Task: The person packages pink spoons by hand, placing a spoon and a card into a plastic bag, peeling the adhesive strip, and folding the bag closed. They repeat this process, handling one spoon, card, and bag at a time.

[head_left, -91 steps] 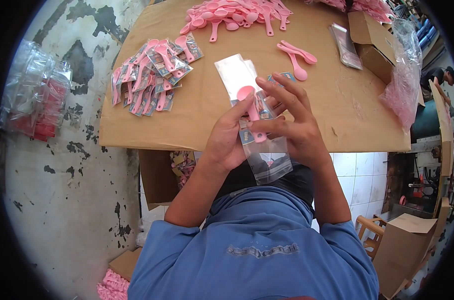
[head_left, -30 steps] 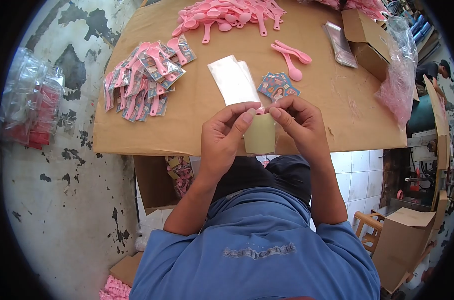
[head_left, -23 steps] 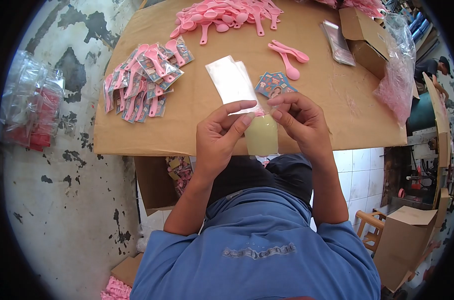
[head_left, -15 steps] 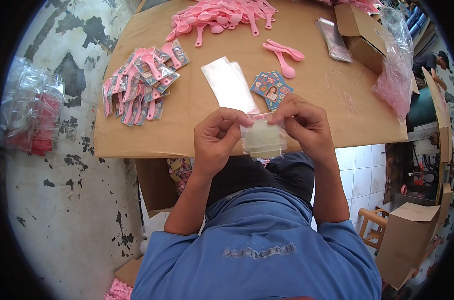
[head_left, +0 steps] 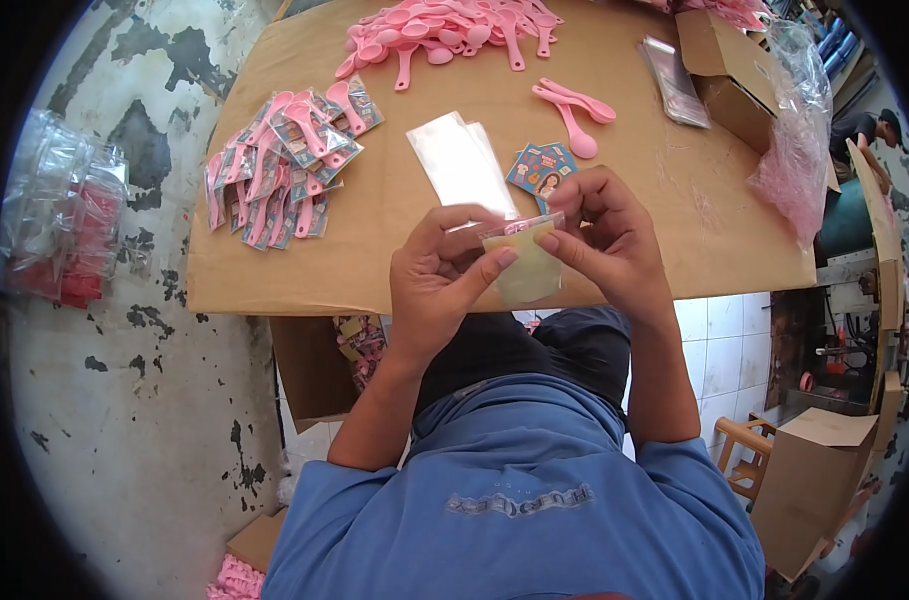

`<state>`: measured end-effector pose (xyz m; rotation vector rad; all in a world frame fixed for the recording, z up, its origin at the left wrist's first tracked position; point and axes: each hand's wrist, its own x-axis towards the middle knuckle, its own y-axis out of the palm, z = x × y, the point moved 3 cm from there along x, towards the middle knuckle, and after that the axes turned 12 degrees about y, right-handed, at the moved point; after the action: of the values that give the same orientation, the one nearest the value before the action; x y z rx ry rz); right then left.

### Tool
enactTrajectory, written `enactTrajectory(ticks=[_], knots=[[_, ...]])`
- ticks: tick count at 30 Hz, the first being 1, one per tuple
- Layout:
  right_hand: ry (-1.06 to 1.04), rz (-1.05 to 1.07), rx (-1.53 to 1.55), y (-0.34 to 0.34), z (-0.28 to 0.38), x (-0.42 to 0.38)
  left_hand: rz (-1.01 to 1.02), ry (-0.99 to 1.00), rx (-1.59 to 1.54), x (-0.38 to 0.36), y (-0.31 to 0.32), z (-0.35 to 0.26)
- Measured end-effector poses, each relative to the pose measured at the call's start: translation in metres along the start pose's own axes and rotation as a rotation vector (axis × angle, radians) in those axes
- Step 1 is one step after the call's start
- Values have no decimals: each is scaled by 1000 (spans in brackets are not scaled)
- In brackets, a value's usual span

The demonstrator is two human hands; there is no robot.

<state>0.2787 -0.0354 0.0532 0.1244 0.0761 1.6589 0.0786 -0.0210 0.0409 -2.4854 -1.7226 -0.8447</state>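
Note:
Just over the table's near edge, a small clear plastic bag [head_left: 531, 278] with a pale greenish card in it is held between my two hands. My left hand [head_left: 437, 272] pinches its left side, thumb across the front. My right hand [head_left: 615, 245] grips the upper right corner between thumb and fingers. Something pink shows along the bag's top edge. Right beyond my fingers lie blue printed cards [head_left: 537, 165], partly covered by my right hand. A stack of white-looking clear bags [head_left: 460, 165] is to their left, and a few pink spoons [head_left: 581, 130] lie behind the cards.
A pile of packed pink spoons with cards [head_left: 285, 165] sits on the table's left. Loose pink spoons [head_left: 445, 35] are heaped at the back. A cardboard box [head_left: 730, 75], bundled plastic sleeves [head_left: 675, 85] and crumpled plastic [head_left: 790, 160] are at right. Another person [head_left: 865, 135] is farther right.
The bag has tilted and its lower end has narrowed in view. My left thumb has moved onto its front, and my right fingers have lifted and opened slightly at the top corner.

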Motion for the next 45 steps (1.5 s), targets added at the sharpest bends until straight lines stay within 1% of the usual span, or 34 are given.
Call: enactTrajectory(ticks=[2, 5, 8, 12, 13, 15, 17, 19, 22, 23, 24, 25, 27, 28, 31, 32, 35, 38, 40, 43, 45], knots=[[2, 28, 55, 3, 4, 1, -47, -50, -101, 2, 6, -9], [-27, 46, 91, 8, 9, 3, 88, -139, 27, -5, -4, 6], [-31, 45, -9, 14, 15, 1, 106, -107, 43, -7, -8, 1], [-40, 12, -238, 6, 2, 2, 23, 218, 203, -5, -31, -10], [-34, -48, -275, 5, 4, 2, -1, 289, 268, -1, -40, -22], [-21, -173, -350, 4, 11, -1, -66, 487, 613, 15, -64, -49], [-45, -223, -444, 2, 13, -1, -181, 610, 658, 36, -88, -73], [-92, -255, -565, 2, 15, -1, -114, 612, 757, 65, -116, -88], [-223, -270, -788, 8, 7, 4, -114, 285, 960, 73, -144, -92], [-276, -275, -865, 12, 3, 5, -144, 175, 814, 70, -154, -88], [-326, -279, -944, 17, -2, 5, -158, 239, 798, 66, -151, -83], [-271, -257, -975, 22, -7, 6, -175, 303, 778, 61, -146, -77], [-310, -241, -1072, 30, -13, 11, -222, 421, 759, 45, -140, -62], [-337, -226, -1119, 33, -15, 13, -181, 377, 762, 38, -131, -56], [-212, -158, -1074, 33, -22, 19, -85, 251, 739, 17, -93, -43], [-216, -160, -1050, 33, -22, 20, -60, 210, 704, 11, -80, -40], [-241, -198, -978, 31, -21, 22, -56, -36, 592, -3, -59, -22], [-312, -259, -918, 31, -16, 22, -60, -116, 455, -4, -48, -10], [-373, -285, -898, 35, -6, 20, -49, -203, 414, -1, -46, -3], [-438, -240, -885, 42, 4, 13, -32, -319, 319, 5, -47, 5], [-415, -152, -899, 47, 11, 5, 8, -365, 284, 9, -49, 10]])
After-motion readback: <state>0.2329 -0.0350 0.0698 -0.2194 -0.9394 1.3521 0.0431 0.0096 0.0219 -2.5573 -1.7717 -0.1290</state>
